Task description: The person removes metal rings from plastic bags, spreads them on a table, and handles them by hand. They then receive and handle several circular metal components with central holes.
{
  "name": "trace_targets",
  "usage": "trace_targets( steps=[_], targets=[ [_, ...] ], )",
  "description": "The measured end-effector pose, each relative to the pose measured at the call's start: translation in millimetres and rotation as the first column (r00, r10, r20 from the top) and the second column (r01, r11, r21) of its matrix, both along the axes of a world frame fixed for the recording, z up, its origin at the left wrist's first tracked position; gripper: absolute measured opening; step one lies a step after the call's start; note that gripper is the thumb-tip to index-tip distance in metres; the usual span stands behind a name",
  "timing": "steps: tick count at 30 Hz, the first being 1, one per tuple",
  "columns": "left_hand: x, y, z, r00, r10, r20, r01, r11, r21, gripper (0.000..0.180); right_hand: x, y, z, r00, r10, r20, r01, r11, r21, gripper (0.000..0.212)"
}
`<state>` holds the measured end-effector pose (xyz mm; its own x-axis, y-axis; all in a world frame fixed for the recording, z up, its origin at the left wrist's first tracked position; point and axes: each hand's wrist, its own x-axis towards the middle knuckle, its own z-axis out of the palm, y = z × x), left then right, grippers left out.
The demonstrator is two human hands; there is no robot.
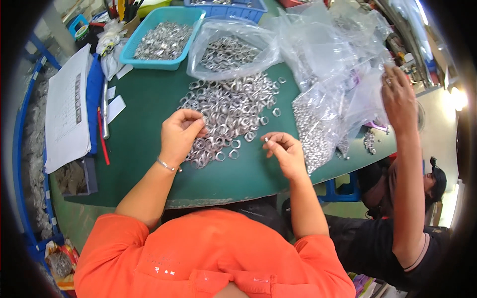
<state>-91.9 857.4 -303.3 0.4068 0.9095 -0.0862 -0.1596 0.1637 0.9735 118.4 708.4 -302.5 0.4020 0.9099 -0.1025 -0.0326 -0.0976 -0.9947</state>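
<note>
A heap of silvery metal rings point(223, 107) is spread over the green table. My left hand point(181, 134) is at the heap's left edge, thumb and fingers pinched together; a glint shows at the fingertips, but I cannot make out what they hold. To the right of the heap my right hand point(285, 154) pinches a small silvery metal piece point(266, 140) between thumb and forefinger, just above the table. More rings fill an open clear plastic bag point(271, 47) behind the heap. Close by my right hand lies a clear bag of small silvery parts point(310, 129).
A turquoise tray point(130, 58) of metal parts stands far left, a blue crate point(228, 11) behind. Papers point(67, 109), a red pencil point(104, 139) and a metal rod point(105, 109) lie left. At right, a co-worker's raised hand point(399, 97) is beside piled plastic bags point(328, 39).
</note>
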Motion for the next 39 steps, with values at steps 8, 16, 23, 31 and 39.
trace_targets(
  steps=[8,16,23,31,39],
  targets=[
    [-0.3,-2.1,-4.1,0.997,0.014,0.08,-0.02,0.997,0.078,0.007,3.8,-6.8,1.0,0.964,-0.171,-0.202,0.166,0.985,-0.041,0.017],
    [0.0,1.1,-6.2,0.996,-0.003,0.087,-0.008,0.991,0.13,0.008,-10.4,-12.3,-11.9,0.889,-0.192,-0.417,0.175,0.981,-0.078,0.015],
    [3.0,-2.8,-0.4,0.999,-0.001,-0.053,0.009,0.988,0.156,0.009,-38.8,-18.0,-16.5,0.877,-0.189,-0.442,0.19,0.981,-0.043,0.023],
    [-5.9,-9.4,9.4,0.982,-0.186,0.031,0.188,0.977,-0.102,0.019,-40.0,-17.8,-24.3,0.823,-0.17,-0.541,0.185,0.982,-0.026,0.02],
    [-35.5,-9.8,23.6,0.982,-0.142,0.126,0.169,0.956,-0.239,0.015,-44.4,-10.2,-32.8,0.852,-0.043,-0.521,0.135,0.981,0.14,0.015]
  ],
)
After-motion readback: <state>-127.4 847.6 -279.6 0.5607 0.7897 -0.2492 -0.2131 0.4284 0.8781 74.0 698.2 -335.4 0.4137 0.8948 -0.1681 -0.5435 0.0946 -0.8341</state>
